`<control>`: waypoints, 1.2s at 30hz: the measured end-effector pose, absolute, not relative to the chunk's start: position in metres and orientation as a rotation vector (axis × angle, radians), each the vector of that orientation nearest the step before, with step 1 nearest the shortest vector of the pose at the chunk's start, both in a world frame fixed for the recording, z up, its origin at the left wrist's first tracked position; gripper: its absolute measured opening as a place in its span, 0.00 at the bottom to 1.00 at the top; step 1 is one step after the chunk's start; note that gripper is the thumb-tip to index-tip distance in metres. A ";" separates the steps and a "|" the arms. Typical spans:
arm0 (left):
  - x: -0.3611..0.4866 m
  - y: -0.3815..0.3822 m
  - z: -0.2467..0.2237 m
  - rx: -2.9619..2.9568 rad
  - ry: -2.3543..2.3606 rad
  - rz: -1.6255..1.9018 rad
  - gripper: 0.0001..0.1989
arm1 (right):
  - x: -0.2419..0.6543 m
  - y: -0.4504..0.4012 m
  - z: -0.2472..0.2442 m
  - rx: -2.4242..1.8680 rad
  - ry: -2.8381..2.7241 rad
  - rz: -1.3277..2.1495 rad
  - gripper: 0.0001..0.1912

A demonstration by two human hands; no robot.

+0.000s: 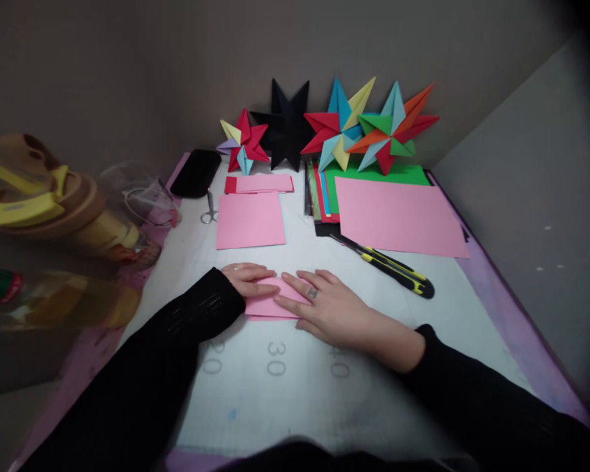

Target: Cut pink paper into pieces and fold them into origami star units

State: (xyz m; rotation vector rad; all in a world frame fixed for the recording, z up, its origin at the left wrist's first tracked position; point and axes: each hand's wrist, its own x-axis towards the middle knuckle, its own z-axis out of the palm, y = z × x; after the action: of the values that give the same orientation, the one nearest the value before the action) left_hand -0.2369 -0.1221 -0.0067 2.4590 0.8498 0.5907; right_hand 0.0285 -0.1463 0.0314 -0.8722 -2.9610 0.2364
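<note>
A folded piece of pink paper [269,307] lies flat on the white mat in front of me, its lower edge showing more than one layer. My left hand [248,278] rests across its upper left part, fingers stretched out toward the right. From the other side my right hand [329,305] presses on the paper with its fingers spread, a ring on one of them. Both hands are flat and open, and they cover the paper's left and right ends. Just beyond them is a square stack of pink paper [250,221], with cut pink and red strips [260,184] behind it.
A yellow-black utility knife [391,265] lies right of my hands, near a large pink sheet [398,216] on coloured papers. Small scissors [209,211] and a black phone [196,173] are at the back left. Folded paper stars [341,124] lean on the wall. A lidded cup [73,203] stands left.
</note>
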 end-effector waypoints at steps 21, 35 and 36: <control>-0.243 -0.116 -0.016 2.308 1.024 0.778 0.18 | 0.031 -0.124 0.013 -0.994 -2.877 0.108 0.25; -0.239 -0.115 -0.023 2.356 1.139 0.796 0.09 | 0.027 -0.126 0.011 -1.030 -2.826 0.089 0.23; -0.238 -0.116 -0.023 2.356 1.157 0.802 0.09 | 0.027 -0.126 0.011 -1.029 -2.827 0.090 0.23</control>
State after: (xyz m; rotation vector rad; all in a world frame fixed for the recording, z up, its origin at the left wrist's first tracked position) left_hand -0.2376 -0.1156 -0.0227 2.3563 1.1573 0.8018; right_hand 0.0268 -0.1263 0.0106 -1.0289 -2.8268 0.0897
